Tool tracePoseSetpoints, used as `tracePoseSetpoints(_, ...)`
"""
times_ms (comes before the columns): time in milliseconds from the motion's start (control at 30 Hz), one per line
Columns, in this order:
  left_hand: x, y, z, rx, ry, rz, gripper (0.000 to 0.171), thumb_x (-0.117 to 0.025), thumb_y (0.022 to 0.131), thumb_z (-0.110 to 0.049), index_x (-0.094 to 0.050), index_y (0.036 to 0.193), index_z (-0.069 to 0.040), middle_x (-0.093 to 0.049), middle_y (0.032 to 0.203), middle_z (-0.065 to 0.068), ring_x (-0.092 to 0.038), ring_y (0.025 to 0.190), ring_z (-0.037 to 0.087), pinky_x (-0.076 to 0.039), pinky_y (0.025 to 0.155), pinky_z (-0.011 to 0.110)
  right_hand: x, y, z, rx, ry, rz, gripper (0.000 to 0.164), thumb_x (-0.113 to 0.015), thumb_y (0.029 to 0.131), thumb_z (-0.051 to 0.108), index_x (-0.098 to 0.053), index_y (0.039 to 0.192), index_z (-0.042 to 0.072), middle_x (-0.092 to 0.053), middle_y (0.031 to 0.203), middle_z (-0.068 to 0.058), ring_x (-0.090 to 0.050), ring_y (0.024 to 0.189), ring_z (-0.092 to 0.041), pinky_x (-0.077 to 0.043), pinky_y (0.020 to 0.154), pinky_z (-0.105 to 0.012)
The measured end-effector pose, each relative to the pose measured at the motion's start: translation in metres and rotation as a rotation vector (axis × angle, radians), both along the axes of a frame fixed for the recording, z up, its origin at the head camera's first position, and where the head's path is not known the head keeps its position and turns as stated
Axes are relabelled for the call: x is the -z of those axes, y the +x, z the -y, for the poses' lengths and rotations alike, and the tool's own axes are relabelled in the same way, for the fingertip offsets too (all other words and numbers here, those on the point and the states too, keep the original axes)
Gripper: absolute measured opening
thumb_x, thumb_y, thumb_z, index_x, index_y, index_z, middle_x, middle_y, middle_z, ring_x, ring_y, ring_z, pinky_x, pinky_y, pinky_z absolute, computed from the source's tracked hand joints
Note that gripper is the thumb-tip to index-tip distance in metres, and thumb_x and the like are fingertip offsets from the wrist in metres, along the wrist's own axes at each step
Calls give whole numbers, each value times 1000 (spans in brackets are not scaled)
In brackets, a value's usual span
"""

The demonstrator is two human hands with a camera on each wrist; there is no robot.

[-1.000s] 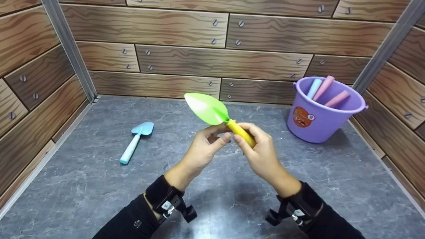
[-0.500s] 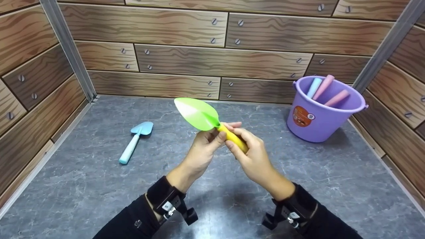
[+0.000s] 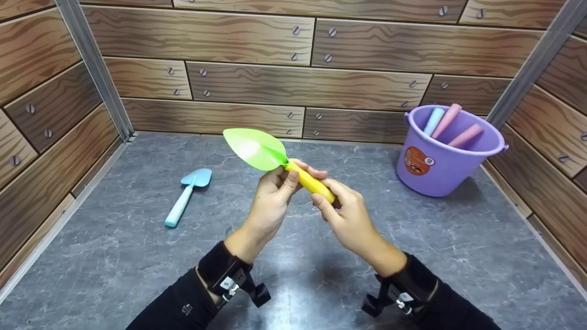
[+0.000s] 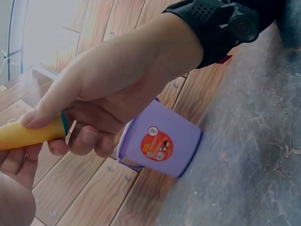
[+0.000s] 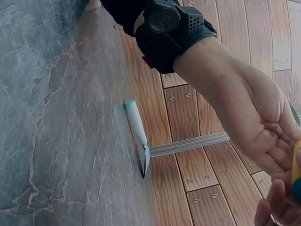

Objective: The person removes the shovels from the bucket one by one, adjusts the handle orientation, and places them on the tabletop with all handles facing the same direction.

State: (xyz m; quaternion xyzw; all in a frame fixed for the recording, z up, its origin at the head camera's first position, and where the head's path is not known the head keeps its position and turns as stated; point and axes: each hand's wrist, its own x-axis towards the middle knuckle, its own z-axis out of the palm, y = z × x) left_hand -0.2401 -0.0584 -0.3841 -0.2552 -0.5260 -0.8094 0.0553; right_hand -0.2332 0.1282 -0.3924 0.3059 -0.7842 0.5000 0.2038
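Observation:
A small trowel (image 3: 257, 150) with a lime-green leaf-shaped blade and a yellow handle is held above the floor in the head view. Its blade points up and to the left. My left hand (image 3: 268, 199) pinches the handle near the blade, thumb on top. Near the handle's far end, my right hand (image 3: 353, 217) grips with thumb and fingers. The left wrist view shows the yellow handle (image 4: 30, 133) ending in a teal cap. On the left lies a light-blue trowel (image 3: 187, 197), touched by neither hand.
A purple bucket (image 3: 440, 172) with an orange sticker stands at the back right. Pink and light-blue handles (image 3: 448, 120) stick out of it. Wood-patterned walls (image 3: 257, 41) enclose the grey marbled floor (image 3: 114, 256) at the back and both sides.
The green trowel has shifted left in the head view. The left hand, earlier apart from the handle, now pinches it near the blade; the right hand's grip now sits nearer the handle's end.

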Motion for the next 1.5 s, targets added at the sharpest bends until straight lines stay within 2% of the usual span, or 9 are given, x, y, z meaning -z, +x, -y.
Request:
tracePoseSetpoints(167, -3, 1, 2, -43, 21, 5, 56, -69, 105, -58, -69, 128, -7, -83, 114, -7, -84, 116, 11, -62, 124, 36, -1, -1, 0, -6, 35, 48, 20, -74, 112, 1, -77, 129, -10, -71, 91, -11, -59, 69, 0, -55, 58, -20)
tracePoseSetpoints(300, -8, 2, 5, -79, -13, -3, 34, -55, 121, -30, -66, 132, 0, -80, 114, -6, -83, 114, 10, -66, 117, 34, -1, 0, 0, -14, 45, 65, 25, -76, 112, 2, -77, 134, -9, -71, 91, -11, -59, 70, 0, -56, 60, -20)
tracePoseSetpoints(433, -16, 0, 14, -116, -46, -2, 26, -42, 125, -8, -63, 133, 5, -79, 115, -1, -82, 111, 12, -70, 110, 35, -1, -2, -1, -29, 26, 77, 24, -76, 111, 2, -78, 133, -7, -74, 92, -13, -60, 71, 0, -57, 62, -19)
tracePoseSetpoints(667, -31, -4, 38, -186, -102, 29, 25, -44, 124, -2, -66, 132, 5, -81, 112, 3, -85, 104, 14, -73, 104, 38, 1, -7, -5, -33, 8, 91, 24, -70, 113, -2, -76, 136, -7, -76, 94, -20, -61, 70, -1, -55, 62, -18)
tracePoseSetpoints(867, -47, -6, 61, -231, -204, 57, 22, -52, 123, -3, -72, 129, 4, -86, 109, 9, -88, 98, 16, -75, 95, 37, -6, -10, -12, 3, -14, 51, 21, -69, 113, -2, -79, 131, -6, -78, 96, -16, -66, 73, -6, -58, 64, -18)
tracePoseSetpoints(967, -53, -7, 71, -276, -283, 66, 20, -56, 122, -4, -73, 128, 4, -85, 108, 11, -87, 97, 15, -75, 92, 34, -11, -14, -19, 40, 6, 41, 21, -71, 112, -1, -81, 129, -4, -81, 100, -15, -69, 81, -4, -60, 71, -18)
tracePoseSetpoints(1100, -56, -9, 81, -366, -453, 77, 20, -62, 122, -10, -74, 127, 5, -86, 108, 16, -86, 96, 17, -74, 85, 29, -19, -22, -32, 86, 20, 40, 21, -70, 112, -1, -81, 129, -6, -82, 107, -19, -69, 89, 0, -62, 79, -16)
tracePoseSetpoints(1300, -49, -18, 91, -434, -706, 75, 26, -68, 120, -14, -77, 130, 8, -86, 110, 27, -86, 91, 20, -72, 76, 25, -32, -32, -55, 166, -17, 56, 22, -66, 115, -1, -81, 129, -8, -81, 109, -24, -69, 87, 3, -60, 78, -14)
tracePoseSetpoints(1500, -36, -32, 104, -460, -957, 134, 30, -70, 120, -18, -79, 120, 10, -87, 105, 27, -87, 88, 27, -73, 75, 31, -39, -36, -68, 219, -11, 64, 21, -65, 116, 0, -82, 127, -6, -79, 106, -24, -69, 87, 3, -58, 74, -14)
